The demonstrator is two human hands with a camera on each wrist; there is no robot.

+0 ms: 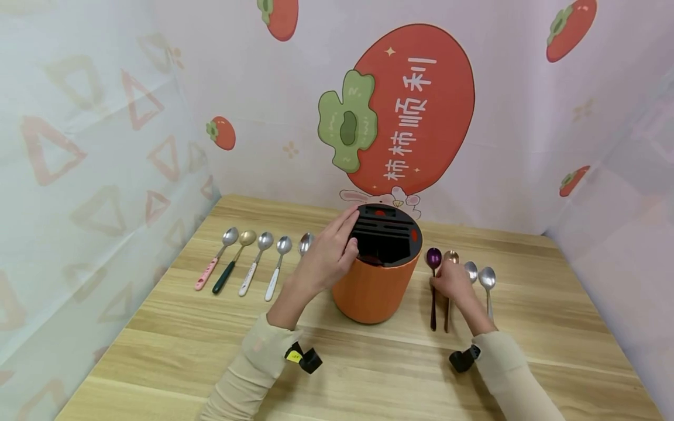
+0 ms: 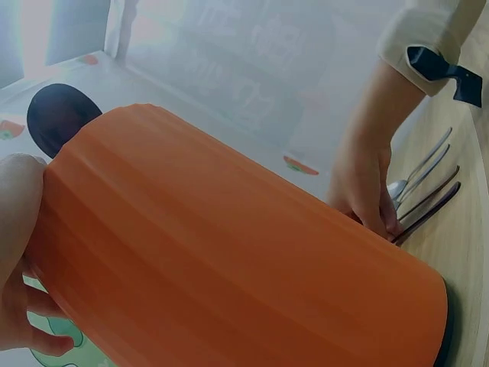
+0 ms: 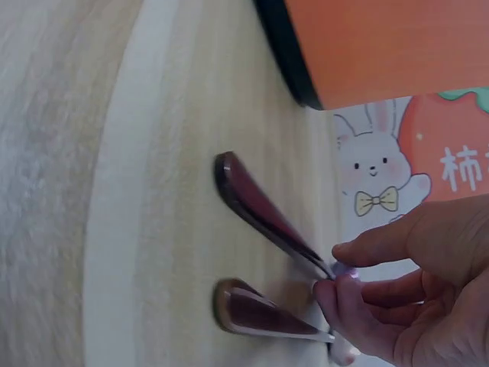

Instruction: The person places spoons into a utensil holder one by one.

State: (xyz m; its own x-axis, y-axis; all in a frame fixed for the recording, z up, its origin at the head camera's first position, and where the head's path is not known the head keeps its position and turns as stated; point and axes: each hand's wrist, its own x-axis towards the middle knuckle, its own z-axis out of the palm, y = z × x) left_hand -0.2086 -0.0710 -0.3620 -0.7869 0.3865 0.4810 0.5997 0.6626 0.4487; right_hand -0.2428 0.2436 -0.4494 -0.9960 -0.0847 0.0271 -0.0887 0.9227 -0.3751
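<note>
An orange utensil holder with a black slotted top stands mid-table. My left hand rests on its left rim, fingers fairly straight, thumb at the top edge; the left wrist view shows this hand beside the holder's orange wall. To the right of the holder lies a purple spoon, its handle toward me. My right hand pinches its neck between thumb and fingers, as the right wrist view shows at the purple handle. A copper-coloured spoon lies right beside it, partly hidden under the hand.
Two silver spoons lie farther right. Left of the holder is a row of several spoons, among them one with a pink handle and one with a dark green handle. A printed cloth backdrop rises behind the wooden table.
</note>
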